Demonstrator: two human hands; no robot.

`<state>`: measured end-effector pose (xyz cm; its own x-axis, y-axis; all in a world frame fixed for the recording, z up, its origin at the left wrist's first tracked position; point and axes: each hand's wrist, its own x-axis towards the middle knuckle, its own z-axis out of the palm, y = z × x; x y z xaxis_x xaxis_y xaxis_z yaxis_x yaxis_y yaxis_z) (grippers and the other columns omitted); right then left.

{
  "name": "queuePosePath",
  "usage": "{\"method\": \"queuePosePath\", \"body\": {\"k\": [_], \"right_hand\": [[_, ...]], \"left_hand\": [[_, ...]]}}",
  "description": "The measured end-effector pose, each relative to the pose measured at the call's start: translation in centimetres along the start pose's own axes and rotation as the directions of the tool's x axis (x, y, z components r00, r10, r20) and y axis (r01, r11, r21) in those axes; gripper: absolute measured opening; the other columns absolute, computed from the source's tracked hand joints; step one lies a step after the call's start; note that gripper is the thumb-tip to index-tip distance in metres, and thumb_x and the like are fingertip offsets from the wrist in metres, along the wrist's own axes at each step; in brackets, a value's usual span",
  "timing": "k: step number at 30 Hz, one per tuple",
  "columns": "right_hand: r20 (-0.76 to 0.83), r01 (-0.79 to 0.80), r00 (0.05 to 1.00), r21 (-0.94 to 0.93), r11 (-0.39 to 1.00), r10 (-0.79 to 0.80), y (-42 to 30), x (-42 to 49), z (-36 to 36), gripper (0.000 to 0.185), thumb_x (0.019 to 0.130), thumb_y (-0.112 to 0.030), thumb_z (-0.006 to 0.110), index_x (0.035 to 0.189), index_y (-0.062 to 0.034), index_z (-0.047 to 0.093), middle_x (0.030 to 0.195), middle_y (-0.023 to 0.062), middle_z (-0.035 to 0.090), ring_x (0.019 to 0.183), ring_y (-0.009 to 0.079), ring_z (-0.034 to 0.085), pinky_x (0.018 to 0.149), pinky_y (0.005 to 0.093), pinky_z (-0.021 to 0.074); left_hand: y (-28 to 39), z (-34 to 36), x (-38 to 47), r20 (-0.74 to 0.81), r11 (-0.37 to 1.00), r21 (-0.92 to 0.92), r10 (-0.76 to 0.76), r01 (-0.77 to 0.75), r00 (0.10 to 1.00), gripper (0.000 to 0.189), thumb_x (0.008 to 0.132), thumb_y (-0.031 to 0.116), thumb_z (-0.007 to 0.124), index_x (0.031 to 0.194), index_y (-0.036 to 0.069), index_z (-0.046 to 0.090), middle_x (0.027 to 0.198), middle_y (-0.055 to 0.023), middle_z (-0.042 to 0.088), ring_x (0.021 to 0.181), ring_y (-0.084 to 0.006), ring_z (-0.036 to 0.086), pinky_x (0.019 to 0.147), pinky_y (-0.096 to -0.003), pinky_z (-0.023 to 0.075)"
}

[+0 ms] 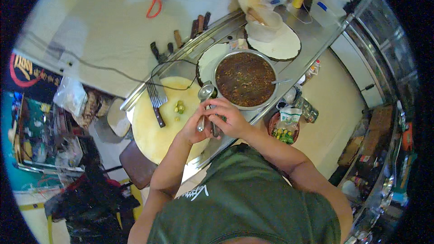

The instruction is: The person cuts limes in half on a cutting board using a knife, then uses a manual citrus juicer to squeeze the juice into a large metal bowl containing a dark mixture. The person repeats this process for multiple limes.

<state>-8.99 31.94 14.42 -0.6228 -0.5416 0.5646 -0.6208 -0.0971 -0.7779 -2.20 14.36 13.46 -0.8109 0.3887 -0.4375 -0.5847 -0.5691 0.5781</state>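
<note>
My left hand (194,129) is closed around the handles of a metal hand squeezer (206,93), whose round cup points away from me, towards the steel basin. The fingers of my right hand (230,118) lie over the same handles and hide part of them. Something small and green shows between the right fingers; what it is cannot be made out. Below and left of the cup, several cut green citrus pieces (179,107) rest on a round yellowish chopping board (149,144). A cleaver (156,96) lies at the board's left side, its dark handle towards me.
A steel basin (217,91) of dark brown sauce stands right of the squeezer, a utensil handle (281,81) over its rim. Several knife handles (200,23) stick up along the counter's far edge. A black cable (115,69) crosses the left side. A basket (271,122) holds green fruit below right.
</note>
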Motion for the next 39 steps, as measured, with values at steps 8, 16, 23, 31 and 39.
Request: {"method": "queuePosePath", "body": {"k": [8,16,23,31,39], "right_hand": [[0.298,-0.668,0.582,0.706,0.236,0.757,4.4,1.8,-3.7,0.043,0.095,-0.056,0.061,0.102,-0.0135,0.059,0.08,0.0019,0.06,0.065,0.0136,0.057,0.046,0.0265,0.0375],[-0.269,-0.618,0.513,0.544,0.568,0.815,9.5,5.0,-3.3,0.064,0.09,-0.052,0.063,0.108,0.0092,0.061,0.1,0.0287,0.069,0.095,0.0359,0.07,0.085,0.0465,0.0525],[-0.276,-0.658,0.414,0.567,0.495,0.867,12.5,4.3,-3.5,0.062,0.094,-0.05,0.053,0.1,0.0113,0.061,0.091,0.0309,0.068,0.09,0.0429,0.069,0.082,0.0495,0.0515],[-0.14,-0.632,0.377,0.684,0.365,0.916,13.0,3.0,-4.7,0.053,0.097,-0.044,0.05,0.105,0.0069,0.061,0.088,0.0288,0.069,0.086,0.0434,0.069,0.078,0.0503,0.051],[-0.259,-0.596,0.435,0.635,0.491,0.863,13.8,2.5,-3.8,0.048,0.098,-0.044,0.052,0.099,0.0031,0.065,0.085,0.0263,0.069,0.078,0.0387,0.069,0.072,0.0498,0.0503]], "left_hand": [[7.0,2.4,7.3,0.048,0.897,0.407,-0.212,0.175,0.976,0.059,0.101,0.059,0.047,0.129,0.007,0.057,0.117,-0.0083,0.065,0.101,-0.0247,0.066,0.082,-0.0473,0.0581],[9.7,7.1,13.3,-0.479,0.743,0.559,-0.072,0.367,0.875,0.068,0.099,0.072,0.031,0.123,0.015,0.059,0.097,-0.0092,0.068,0.08,-0.0213,0.067,0.073,-0.0404,0.058],[7.2,7.2,17.8,-0.65,0.665,0.623,0.146,0.412,0.746,0.073,0.1,0.068,0.038,0.109,0.0,0.061,0.09,-0.0116,0.066,0.075,-0.022,0.066,0.064,-0.036,0.0542],[5.0,6.8,19.5,-0.718,0.679,0.565,0.125,0.469,0.684,0.069,0.099,0.068,0.04,0.099,0.003,0.064,0.075,-0.0073,0.062,0.058,-0.0193,0.059,0.049,-0.0345,0.0464],[3.8,7.5,19.4,-0.77,0.72,0.504,0.125,0.476,0.626,0.067,0.098,0.072,0.04,0.084,0.009,0.059,0.06,-0.0032,0.051,0.044,-0.0175,0.047,0.039,-0.0341,0.0361]]}}
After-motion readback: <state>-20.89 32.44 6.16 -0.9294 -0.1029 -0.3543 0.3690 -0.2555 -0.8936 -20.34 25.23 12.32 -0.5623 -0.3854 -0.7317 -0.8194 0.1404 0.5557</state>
